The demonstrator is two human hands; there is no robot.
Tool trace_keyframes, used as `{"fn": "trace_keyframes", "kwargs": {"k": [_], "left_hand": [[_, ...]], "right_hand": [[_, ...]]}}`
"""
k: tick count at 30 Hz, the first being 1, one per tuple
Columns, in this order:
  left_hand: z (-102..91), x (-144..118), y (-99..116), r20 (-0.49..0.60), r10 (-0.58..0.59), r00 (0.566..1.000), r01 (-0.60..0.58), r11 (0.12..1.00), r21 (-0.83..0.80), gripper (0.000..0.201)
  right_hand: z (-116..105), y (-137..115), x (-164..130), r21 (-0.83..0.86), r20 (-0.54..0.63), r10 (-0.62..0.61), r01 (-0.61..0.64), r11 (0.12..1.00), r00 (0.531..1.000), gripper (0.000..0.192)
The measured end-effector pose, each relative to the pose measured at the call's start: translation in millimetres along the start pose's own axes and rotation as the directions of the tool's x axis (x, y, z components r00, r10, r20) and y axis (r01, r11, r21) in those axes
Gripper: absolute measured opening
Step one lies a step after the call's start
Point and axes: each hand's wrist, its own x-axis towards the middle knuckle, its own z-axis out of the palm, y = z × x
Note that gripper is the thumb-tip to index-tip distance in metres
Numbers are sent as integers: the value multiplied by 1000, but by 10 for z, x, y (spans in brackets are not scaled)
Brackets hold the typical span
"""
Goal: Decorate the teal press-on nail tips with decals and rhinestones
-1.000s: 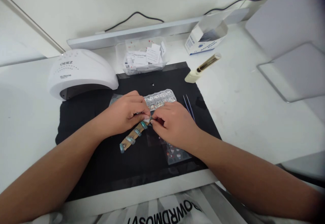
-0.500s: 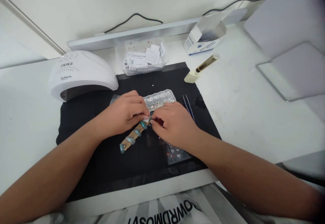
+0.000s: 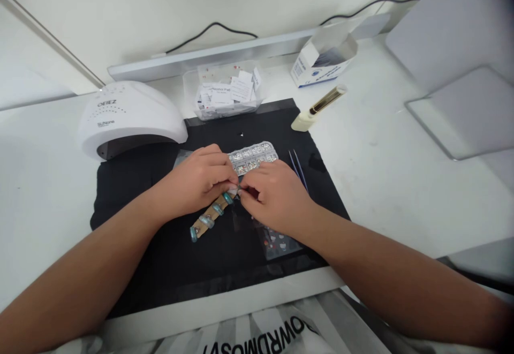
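A teal nail strip (image 3: pixel 207 221) is lying on the black mat (image 3: pixel 168 276).
The left hand (image 3: pixel 203 176) is clamping its grip on a white scrap (image 3: pixel 232 189), the right hand (image 3: pixel 277 196) on the strip's far end; the near end is pointing toward the front edge of the bench (image 3: pixel 225 306).

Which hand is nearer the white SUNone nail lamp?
Left. The left hand is in front and to the right of the SUNone nail lamp, apart from it; the right hand sits farther right.
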Motion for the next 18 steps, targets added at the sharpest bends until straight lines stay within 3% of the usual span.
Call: {"fn": "trace_keyframes", "kwargs": {"k": [18], "left_hand": [[-29,4,23,15,-45,999,45,999,11,10]], "right_hand": [[8,4,2,-3,2,-1,1,1000,1000,22]]}}
